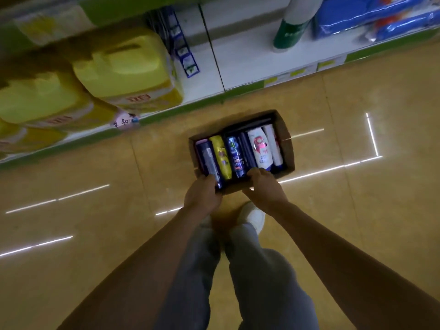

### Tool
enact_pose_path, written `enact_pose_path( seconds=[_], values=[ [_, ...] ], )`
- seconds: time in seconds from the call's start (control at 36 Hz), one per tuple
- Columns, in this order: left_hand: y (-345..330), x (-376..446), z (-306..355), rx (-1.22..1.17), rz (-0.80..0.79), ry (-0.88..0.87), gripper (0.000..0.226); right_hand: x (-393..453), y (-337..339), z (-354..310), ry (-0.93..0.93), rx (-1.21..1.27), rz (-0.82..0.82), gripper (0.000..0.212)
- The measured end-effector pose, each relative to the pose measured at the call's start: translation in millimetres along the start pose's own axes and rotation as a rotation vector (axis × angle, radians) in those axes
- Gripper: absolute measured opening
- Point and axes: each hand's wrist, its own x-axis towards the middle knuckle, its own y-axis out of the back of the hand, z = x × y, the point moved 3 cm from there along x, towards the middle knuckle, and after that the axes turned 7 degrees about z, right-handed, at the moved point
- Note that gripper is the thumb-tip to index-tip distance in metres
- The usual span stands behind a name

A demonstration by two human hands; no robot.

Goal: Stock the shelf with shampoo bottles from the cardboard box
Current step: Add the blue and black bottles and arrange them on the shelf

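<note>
Down by the person's feet, the cardboard box [241, 148] sits at or just above the tan floor [357, 210], right in front of the bottom shelf [250, 60]; whether it touches the floor I cannot tell. Both hands are at its near edge. The left hand [202, 194] has its fingers curled over the near left corner, apparently also closing on the end of a dark bottle [209, 160] there. The right hand [264, 184] grips the near wall, fingers hooked over the rim beside the white bottle [260, 148].

Inside, shampoo bottles lie flat, side by side: dark, yellow [222, 156], blue [237, 156], white and a slim pale one. None looks stocked yet, so the task seems barely begun.

Filled this way, the box is probably fairly heavy, and thin cardboard may sag or fold if carried by one wall; a hold under the base or on two opposite sides would be safer. The bottles themselves are rigid, glossy plastic, likely slippery, best taken round the waist one at a time.
</note>
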Motion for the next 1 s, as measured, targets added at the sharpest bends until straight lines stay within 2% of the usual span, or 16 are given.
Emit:
enact_pose_path(
  seconds=[0.19,0.36,0.5,0.58,0.67,0.75,1.0],
  values=[
    [-31,78,-18,0.19,0.013,-0.077,0.038,87,-29,2,0.076,-0.169,0.021,0.042],
    [-53,128,-26,0.585,0.077,-0.35,0.061,155,-21,0,0.189,-0.45,0.3,0.045],
    [-76,155,-36,0.856,0.011,-0.496,0.056,189,-18,10,0.262,-0.686,0.285,0.047],
    [-83,169,-37,0.906,0.002,-0.536,0.048,196,-15,6,0.296,-0.843,0.254,0.049],
    [-79,181,-33,1.008,-0.005,-0.561,0.05,200,-12,2,0.324,-0.963,0.251,0.043],
    [-68,175,-29,0.98,-0.004,-0.54,0.051,192,-12,1,0.313,-0.962,0.227,0.038],
    [-3,106,10,0.648,0.027,-0.408,0.075,117,15,-18,0.303,-0.857,0.099,0.034]
  ],
)
